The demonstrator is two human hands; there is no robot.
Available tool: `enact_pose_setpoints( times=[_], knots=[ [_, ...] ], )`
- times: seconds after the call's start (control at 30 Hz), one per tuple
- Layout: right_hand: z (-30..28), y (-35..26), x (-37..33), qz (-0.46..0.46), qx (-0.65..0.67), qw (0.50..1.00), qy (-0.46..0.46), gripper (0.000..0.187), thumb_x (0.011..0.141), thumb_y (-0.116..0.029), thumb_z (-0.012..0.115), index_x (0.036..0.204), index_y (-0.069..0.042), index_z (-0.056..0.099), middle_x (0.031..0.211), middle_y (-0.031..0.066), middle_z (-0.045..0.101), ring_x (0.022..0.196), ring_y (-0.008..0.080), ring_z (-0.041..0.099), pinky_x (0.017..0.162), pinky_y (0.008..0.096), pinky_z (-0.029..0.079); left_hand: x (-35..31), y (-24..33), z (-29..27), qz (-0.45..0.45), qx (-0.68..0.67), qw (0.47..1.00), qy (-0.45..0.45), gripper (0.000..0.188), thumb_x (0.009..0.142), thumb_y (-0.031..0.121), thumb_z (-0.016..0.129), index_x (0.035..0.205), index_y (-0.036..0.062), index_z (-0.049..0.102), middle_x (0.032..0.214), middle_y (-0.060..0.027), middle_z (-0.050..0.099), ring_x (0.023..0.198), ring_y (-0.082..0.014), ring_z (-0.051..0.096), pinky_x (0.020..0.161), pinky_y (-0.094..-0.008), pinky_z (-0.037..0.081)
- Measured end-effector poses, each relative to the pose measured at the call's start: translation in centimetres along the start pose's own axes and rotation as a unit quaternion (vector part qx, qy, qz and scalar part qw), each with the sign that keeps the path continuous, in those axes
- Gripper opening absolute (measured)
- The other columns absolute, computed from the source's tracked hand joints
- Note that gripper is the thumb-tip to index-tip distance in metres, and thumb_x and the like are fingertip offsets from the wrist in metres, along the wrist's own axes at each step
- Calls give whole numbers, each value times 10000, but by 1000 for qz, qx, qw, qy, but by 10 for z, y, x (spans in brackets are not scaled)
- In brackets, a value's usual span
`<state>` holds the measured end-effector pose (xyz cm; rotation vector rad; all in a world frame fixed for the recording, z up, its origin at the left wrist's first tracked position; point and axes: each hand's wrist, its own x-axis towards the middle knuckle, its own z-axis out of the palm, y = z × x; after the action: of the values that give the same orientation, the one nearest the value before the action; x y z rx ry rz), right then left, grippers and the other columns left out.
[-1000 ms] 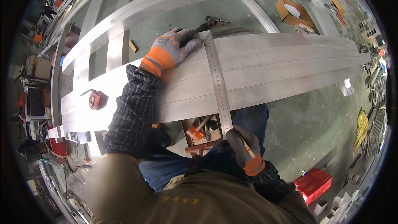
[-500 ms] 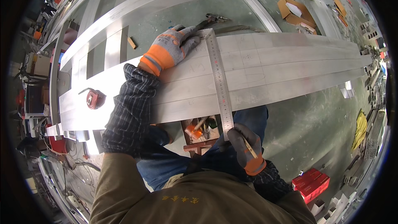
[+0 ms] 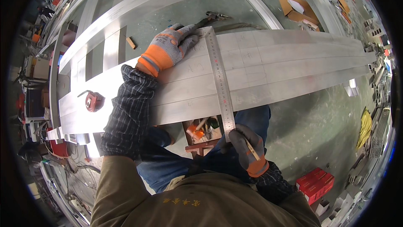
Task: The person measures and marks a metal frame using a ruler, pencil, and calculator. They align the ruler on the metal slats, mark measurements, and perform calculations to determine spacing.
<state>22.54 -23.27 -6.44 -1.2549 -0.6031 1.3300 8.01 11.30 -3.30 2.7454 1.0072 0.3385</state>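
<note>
In the head view, a steel square ruler [image 3: 219, 73] lies across several silvery metal bars [image 3: 268, 65] set side by side, its long blade running from their far edge to past their near edge. The left hand [image 3: 166, 50], in a grey and orange glove, rests at the far edge, its fingertips by the ruler's short arm; whether they are closed on it cannot be told. The right hand [image 3: 250, 149], gloved in dark grey and orange, is at the blade's near end, fingers bent and grasping a slim tan stick [image 3: 252, 151], with the fingertips against the blade. A red tape measure [image 3: 93, 101] sits on the bars, left of the left forearm. Below their near edge, between the person's legs, is an open tray [image 3: 204, 146] with an orange item [image 3: 194, 132] in it. A red box [image 3: 315, 186] stands on the green floor [image 3: 300, 130] at the lower right; a yellow bundle [image 3: 365, 129] lies farther right.
</note>
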Motion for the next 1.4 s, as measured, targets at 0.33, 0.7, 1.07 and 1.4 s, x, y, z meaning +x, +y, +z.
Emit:
enact_pose_setpoints(
  times=[0.33, 0.7, 1.07, 1.4],
  knots=[
    [-1, 5, 0, -8, 18, 1000, 1, 289, 1062, -150, 582, 1240, 71, 637, 900, 172, 752, 766, 228, 725, 697, 346, 588, 0, 5, -4, -17, -4, 1000, -18, 440, 1074, 342, 616, 1452, 120, 642, 1223, -267, 708, 1088, -429, 699, 1007, -468, 575],
    [-1, 8, 0, -30, 16, 999, -4, 293, 1066, -146, 582, 1247, 80, 628, 907, 184, 751, 769, 230, 722, 695, 347, 590, 0, 4, -2, -14, 2, 1000, -16, 432, 1071, 333, 623, 1444, 117, 647, 1244, -261, 708, 1139, -431, 687, 1037, -460, 564],
    [-35, -16, -18, -66, -203, 977, 5, 341, 1085, -206, 532, 1276, 52, 649, 907, 161, 756, 745, 214, 719, 722, 330, 575, -1, 0, 1, -4, -21, 1000, -2, 433, 1065, 330, 627, 1443, 121, 651, 1202, -251, 723, 1120, -411, 693, 1012, -449, 566],
    [-30, -99, 28, -346, -321, 872, 133, 310, 1043, -223, 662, 1182, 53, 690, 966, 161, 754, 808, 174, 713, 732, 301, 573, -3, -1, 2, -1, -6, 1000, 1, 470, 1063, 401, 600, 1429, 112, 655, 1236, -236, 715, 1134, -415, 672, 1017, -458, 550]
  ],
)
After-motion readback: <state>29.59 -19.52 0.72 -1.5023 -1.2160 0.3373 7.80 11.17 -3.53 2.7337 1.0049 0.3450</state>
